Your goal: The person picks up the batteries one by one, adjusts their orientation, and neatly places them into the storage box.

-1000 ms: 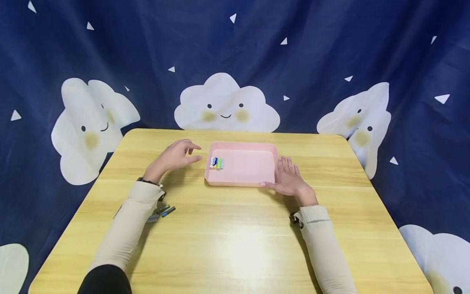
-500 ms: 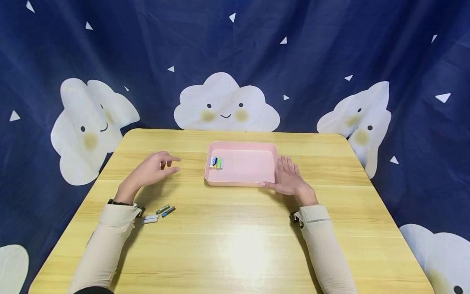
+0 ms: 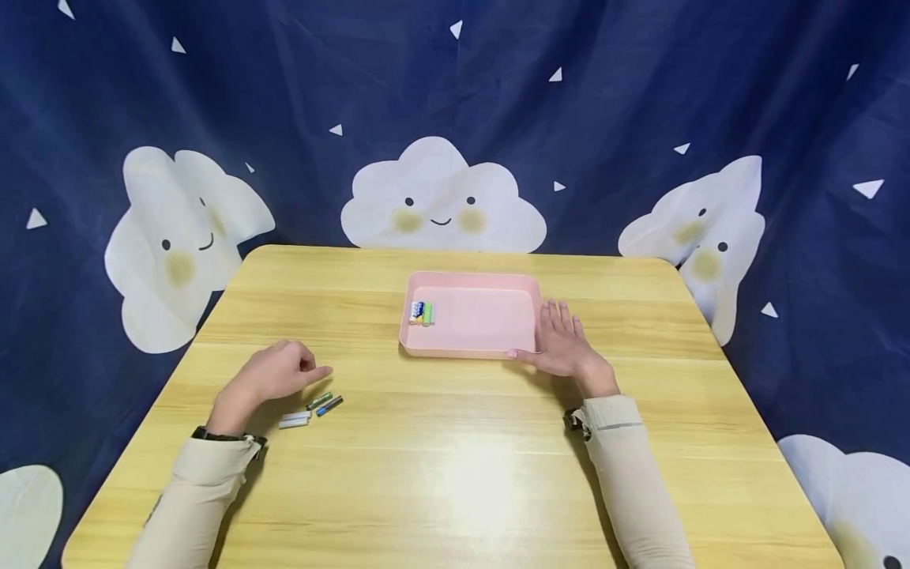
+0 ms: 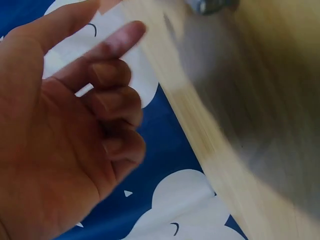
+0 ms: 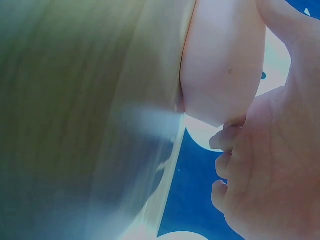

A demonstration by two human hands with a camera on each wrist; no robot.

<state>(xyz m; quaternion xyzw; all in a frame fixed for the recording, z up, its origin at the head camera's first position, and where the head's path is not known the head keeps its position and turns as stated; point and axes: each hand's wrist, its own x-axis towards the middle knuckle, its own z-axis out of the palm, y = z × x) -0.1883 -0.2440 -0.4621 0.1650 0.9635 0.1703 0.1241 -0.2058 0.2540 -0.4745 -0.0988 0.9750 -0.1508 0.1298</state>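
My left hand (image 3: 276, 373) hovers over the table just behind several loose batteries, holding nothing. In the left wrist view its index finger (image 4: 117, 42) reaches out while the other fingers bend loosely. White batteries (image 3: 295, 419) lie beside a green battery (image 3: 320, 401) and a blue and dark battery (image 3: 329, 406). My right hand (image 3: 565, 348), fingers spread, rests against the right end of a pink tray (image 3: 490, 320), its thumb at the near corner. The right wrist view shows the tray's outer wall (image 5: 222, 65) beside the palm. Inside the tray, at the left, several batteries (image 3: 422, 313) lie side by side.
The light wooden table (image 3: 426, 458) carries the tray near its far edge. Behind it hangs a dark blue curtain (image 3: 298, 63) with white clouds. A blurred grey battery-like end (image 4: 207, 5) shows at the top of the left wrist view.
My left hand has moved away from the tray, left and toward the near side, ending by the loose batteries, which are now uncovered. My right hand has stayed against the tray.
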